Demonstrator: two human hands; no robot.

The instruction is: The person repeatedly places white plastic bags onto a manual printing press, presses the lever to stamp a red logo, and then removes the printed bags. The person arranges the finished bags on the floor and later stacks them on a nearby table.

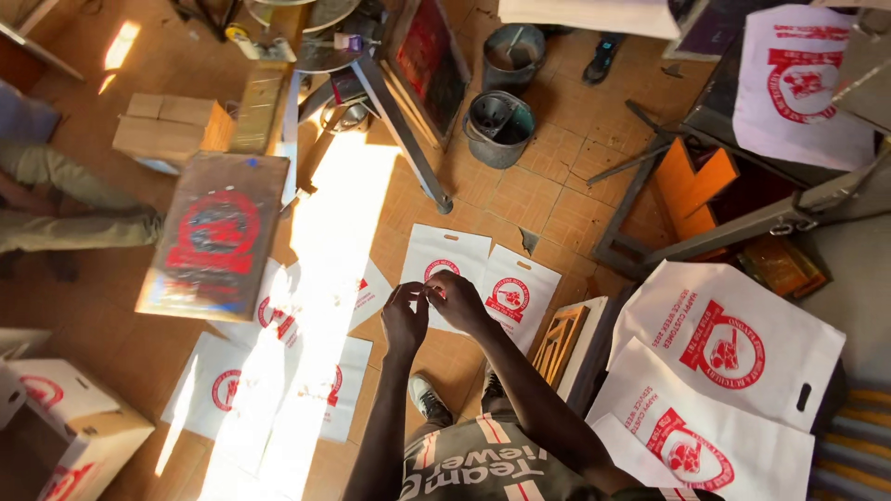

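My left hand [405, 316] and my right hand [456, 300] are raised together in front of me, fingertips meeting and pinched on something too small to make out. Below them on the tiled floor lie white bags with a red round print [445, 263], [517, 295], flat and side by side. My shoes [429, 399] show under the hands.
More printed white bags [733, 345] are stacked at right on a work surface, others [278, 371] spread on the floor at left in bright sunlight. A printing frame with red ink [215, 237], cardboard boxes [172, 128], two buckets [499, 128] and a metal stand leg [408, 139] surround me. Another person's leg [65, 209] is at left.
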